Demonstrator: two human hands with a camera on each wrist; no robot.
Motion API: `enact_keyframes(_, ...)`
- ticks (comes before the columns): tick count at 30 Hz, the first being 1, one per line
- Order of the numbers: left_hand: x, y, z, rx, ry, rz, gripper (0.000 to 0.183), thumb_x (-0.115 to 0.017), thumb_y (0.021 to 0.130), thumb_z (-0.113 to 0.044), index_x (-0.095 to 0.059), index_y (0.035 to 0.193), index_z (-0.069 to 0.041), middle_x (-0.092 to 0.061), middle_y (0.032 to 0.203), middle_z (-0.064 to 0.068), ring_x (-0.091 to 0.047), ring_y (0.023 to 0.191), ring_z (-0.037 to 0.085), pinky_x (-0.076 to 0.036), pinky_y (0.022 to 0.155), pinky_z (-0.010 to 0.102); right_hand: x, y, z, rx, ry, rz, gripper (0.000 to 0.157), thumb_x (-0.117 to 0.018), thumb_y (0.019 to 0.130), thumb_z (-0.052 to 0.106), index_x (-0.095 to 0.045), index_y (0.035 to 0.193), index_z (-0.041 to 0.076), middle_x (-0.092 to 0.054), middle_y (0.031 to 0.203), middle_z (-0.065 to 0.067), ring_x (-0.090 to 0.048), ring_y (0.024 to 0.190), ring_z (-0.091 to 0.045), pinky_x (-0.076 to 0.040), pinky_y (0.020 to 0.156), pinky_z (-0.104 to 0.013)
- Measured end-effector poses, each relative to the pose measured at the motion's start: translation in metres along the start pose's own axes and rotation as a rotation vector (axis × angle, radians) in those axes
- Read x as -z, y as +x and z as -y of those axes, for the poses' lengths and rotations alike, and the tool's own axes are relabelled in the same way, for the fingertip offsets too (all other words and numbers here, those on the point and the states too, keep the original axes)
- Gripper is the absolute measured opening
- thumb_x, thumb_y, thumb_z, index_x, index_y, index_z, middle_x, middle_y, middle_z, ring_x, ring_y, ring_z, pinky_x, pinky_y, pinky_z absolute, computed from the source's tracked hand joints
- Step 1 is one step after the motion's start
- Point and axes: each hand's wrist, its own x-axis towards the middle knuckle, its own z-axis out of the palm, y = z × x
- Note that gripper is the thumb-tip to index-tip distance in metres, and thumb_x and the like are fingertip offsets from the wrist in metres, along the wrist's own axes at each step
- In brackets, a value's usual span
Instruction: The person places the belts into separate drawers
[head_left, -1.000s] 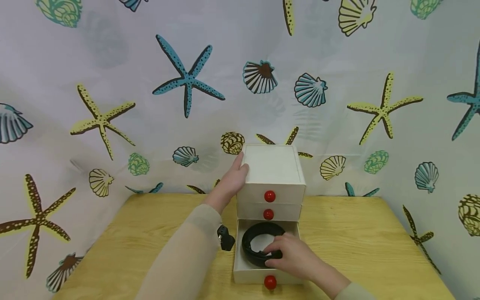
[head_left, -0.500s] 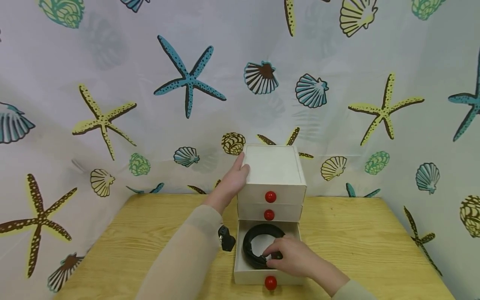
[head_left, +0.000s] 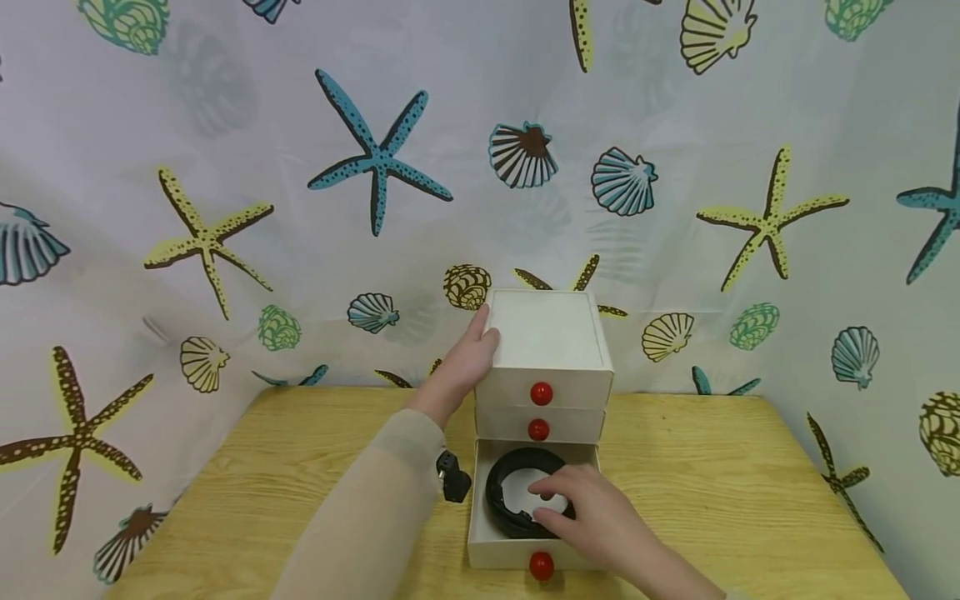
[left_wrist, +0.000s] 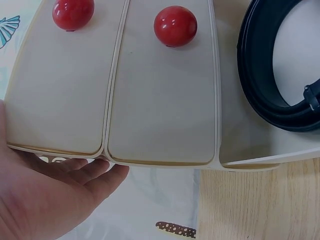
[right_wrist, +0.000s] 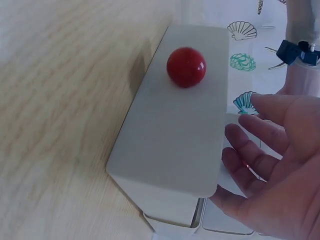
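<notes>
A small cream drawer cabinet [head_left: 551,329] with red knobs stands on the table, its bottom drawer [head_left: 517,552] pulled out. Inside that drawer lies a coiled black belt [head_left: 498,500], its loop seen closer [left_wrist: 255,75] in the left wrist view. My left hand [head_left: 465,362] holds the cabinet by its left side, thumb at the top edge, fingers along the side wall [left_wrist: 60,195]. Over the right part of the drawer, my right hand [head_left: 592,508] has its fingers spread apart, overlapping the belt in the head view. The right wrist view shows this hand [right_wrist: 280,160] beside the drawer front, nothing between its fingers.
The wooden table [head_left: 712,475] extends on both sides of the cabinet. Behind it hangs a white cloth [head_left: 450,67] printed with starfish and shells. A small black device [head_left: 453,477] sits by my left wrist. The two upper drawers [left_wrist: 165,100] are closed.
My right hand's thumb and fingers have come off the belt's edge and spread apart. The belt stays in the drawer. My left hand has not moved on the cabinet.
</notes>
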Motion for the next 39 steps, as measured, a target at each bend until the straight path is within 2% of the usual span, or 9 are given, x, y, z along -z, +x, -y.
enact_keyframes(4,0.000,0.000,0.000,0.003,0.005,-0.004,0.067,-0.030,0.121,-0.036,-0.001,0.180,-0.024,-0.001,0.186,0.007,0.000,0.170,0.033,-0.005,0.135,0.058,0.002,-0.008,0.005,-0.041,0.090,-0.028,0.024,-0.082,0.103,0.031,-0.083,0.125,0.021,-0.074,0.112,0.009,-0.065,0.110,-0.024,-0.058,0.094,-0.046)
enact_keyframes(8,0.000,-0.001,-0.001,0.005,-0.002,-0.002,0.067,-0.030,0.121,-0.036,-0.001,0.180,-0.025,-0.002,0.186,0.007,0.000,0.170,0.033,-0.005,0.135,0.057,0.006,-0.015,0.009,-0.113,0.227,-0.012,0.026,-0.080,0.105,0.034,-0.081,0.128,0.022,-0.073,0.114,0.010,-0.068,0.108,-0.023,-0.060,0.096,-0.050)
enact_keyframes(13,0.000,-0.001,-0.001,0.016,0.000,0.002,0.067,-0.030,0.121,-0.038,-0.001,0.180,-0.026,-0.001,0.186,0.006,0.000,0.170,0.032,-0.005,0.135,0.057,0.010,-0.022,0.013,-0.193,0.384,0.005,0.029,-0.078,0.106,0.031,-0.078,0.132,0.017,-0.075,0.120,0.002,-0.070,0.106,-0.020,-0.062,0.099,-0.048)
enact_keyframes(20,0.000,0.001,0.000,0.017,-0.005,0.003,0.067,-0.030,0.121,-0.038,-0.001,0.180,-0.027,-0.001,0.186,0.006,0.000,0.170,0.032,-0.005,0.135,0.057,0.013,-0.031,0.013,-0.227,0.460,0.061,0.028,-0.074,0.109,0.030,-0.078,0.131,0.013,-0.074,0.114,0.003,-0.066,0.103,-0.019,-0.059,0.088,-0.034)
enact_keyframes(27,0.000,0.000,0.000,0.014,-0.009,0.006,0.067,-0.030,0.121,-0.038,-0.001,0.180,-0.026,-0.002,0.186,0.005,-0.001,0.170,0.031,-0.005,0.135,0.057,0.011,-0.042,0.007,-0.332,0.645,0.142,0.030,-0.070,0.112,0.024,-0.074,0.133,0.002,-0.075,0.107,-0.005,-0.067,0.097,-0.024,-0.063,0.085,-0.037)
enact_keyframes(32,0.000,-0.001,0.000,0.005,-0.013,0.012,0.067,-0.030,0.121,-0.038,-0.001,0.180,-0.026,-0.002,0.186,0.006,-0.001,0.170,0.031,-0.006,0.135,0.056,0.009,-0.050,0.003,-0.378,0.683,0.160,0.031,-0.069,0.112,0.025,-0.074,0.130,0.001,-0.075,0.100,-0.007,-0.067,0.085,-0.024,-0.061,0.083,-0.037)
enact_keyframes(39,0.001,0.001,0.003,0.001,-0.010,0.009,0.067,-0.030,0.121,-0.038,-0.001,0.180,-0.026,-0.002,0.186,0.006,-0.001,0.170,0.031,-0.007,0.135,0.055,0.006,-0.057,0.001,-0.398,0.697,0.165,0.031,-0.066,0.114,0.028,-0.074,0.127,0.001,-0.074,0.096,-0.006,-0.066,0.083,-0.024,-0.059,0.080,-0.036)
